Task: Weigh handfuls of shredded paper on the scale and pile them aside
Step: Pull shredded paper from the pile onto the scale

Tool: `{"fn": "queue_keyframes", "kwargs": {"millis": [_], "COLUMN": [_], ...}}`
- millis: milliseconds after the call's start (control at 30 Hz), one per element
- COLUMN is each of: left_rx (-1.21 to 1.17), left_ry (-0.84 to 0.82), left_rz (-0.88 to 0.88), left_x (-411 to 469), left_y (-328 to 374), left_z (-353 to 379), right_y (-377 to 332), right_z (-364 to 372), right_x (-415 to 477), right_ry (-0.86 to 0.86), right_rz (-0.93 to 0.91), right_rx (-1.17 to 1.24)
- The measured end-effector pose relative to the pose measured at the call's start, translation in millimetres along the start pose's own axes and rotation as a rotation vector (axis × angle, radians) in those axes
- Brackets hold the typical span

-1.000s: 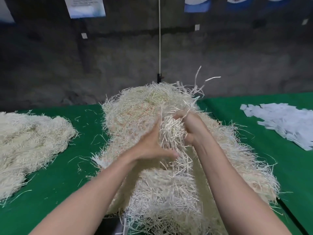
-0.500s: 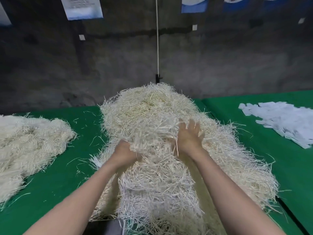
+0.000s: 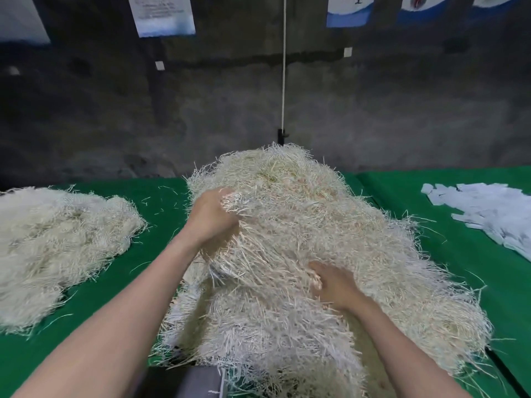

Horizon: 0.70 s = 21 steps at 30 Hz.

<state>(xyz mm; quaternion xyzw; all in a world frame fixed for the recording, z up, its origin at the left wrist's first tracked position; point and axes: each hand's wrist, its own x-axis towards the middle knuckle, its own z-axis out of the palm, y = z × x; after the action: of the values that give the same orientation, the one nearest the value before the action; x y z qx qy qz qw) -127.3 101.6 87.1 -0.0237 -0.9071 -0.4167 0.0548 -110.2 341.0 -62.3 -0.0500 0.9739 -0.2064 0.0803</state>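
left hand (image 3: 211, 216) is shifting far-left, clutching shredded paper (image 3: 301, 225); right hand (image 3: 337, 287) is burrowing in nearer (grip hidden), probably scooping a handful

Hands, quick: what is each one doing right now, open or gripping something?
Left hand: grips a clump of the shredded paper pile.
Right hand: fingers buried in the same pile; grip cannot be told.

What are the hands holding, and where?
The left hand grips a clump at the left edge of the shredded paper pile; the right hand is buried mid-pile, grip unclear.
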Motion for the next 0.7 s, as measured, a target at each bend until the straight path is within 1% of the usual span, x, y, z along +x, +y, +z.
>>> {"fn": "queue_keyframes", "kwargs": {"millis": [33, 67, 100, 133, 167, 200, 233, 267, 300, 333, 367, 400, 433, 500, 533, 567, 600, 667, 700], "left_rx": [0.09, 0.115, 0.105, 0.086, 0.108, 0.161, 0.196, 0.203, 0.192, 0.172, 0.169, 0.173, 0.186, 0.241, 0.291, 0.354, 0.414, 0.55, 0.632], "left_ry": [0.024, 0.031, 0.021, 0.015, 0.013, 0.015, 0.023, 0.034, 0.036, 0.047, 0.065, 0.094, 0.122, 0.147, 0.102, -0.006, -0.184, -0.569, -0.681], "left_rz": [0.034, 0.05, 0.054, 0.066, 0.091, 0.127, 0.167, 0.206, 0.251, 0.318, 0.388, 0.447, 0.486, 0.515, 0.492, 0.429, 0.334, 0.158, 0.115], "left_x": [1, 2, 1, 0, -3, -5, -7, -10, -13, -16, -20, -23, -25, -25, -24, -23, -21, -21, -24], "left_y": [-2, -3, -1, -1, 4, 8, 13, 19, 27, 35, 42, 47, 49, 42, 34, 24, 14, -1, -7], "left_z": [0, -1, -1, -2, -3, -4, -4, -4, -5, -6, -9, -14, -20, -30, -33, -32, -28, -5, 11], "right_y": [-7, -13, -22, -31, -44, -59, -78, -96, -112, -124, -130, -128, -117, -83, -67, -56, -49, -50, -52], "right_z": [-18, -38, -61, -81, -96, -104, -105, -98, -81, -59, -34, -11, 7, 23, 23, 21, 17, 5, -1], "right_x": [-7, -14, -23, -31, -40, -47, -53, -54, -49, -43, -38, -32, -24, -8, -2, 3, 6, 7, 7], "right_ry": [-0.065, -0.093, -0.075, 0.009, 0.141, 0.263, 0.332, 0.317, 0.225, 0.109, 0.019, -0.028, -0.02, 0.109, 0.187, 0.265, 0.331, 0.414, 0.425], "right_rz": [0.005, -0.016, -0.05, -0.08, -0.103, -0.142, -0.214, -0.277, -0.3, -0.301, -0.315, -0.322, -0.278, -0.081, 0.034, 0.11, 0.127, 0.099, 0.086], "right_rx": [0.159, 0.266, 0.262, 0.202, 0.125, 0.114, 0.212, 0.401, 0.6, 0.7, 0.677, 0.588, 0.5, 0.362, 0.318, 0.315, 0.369, 0.581, 0.668]}}
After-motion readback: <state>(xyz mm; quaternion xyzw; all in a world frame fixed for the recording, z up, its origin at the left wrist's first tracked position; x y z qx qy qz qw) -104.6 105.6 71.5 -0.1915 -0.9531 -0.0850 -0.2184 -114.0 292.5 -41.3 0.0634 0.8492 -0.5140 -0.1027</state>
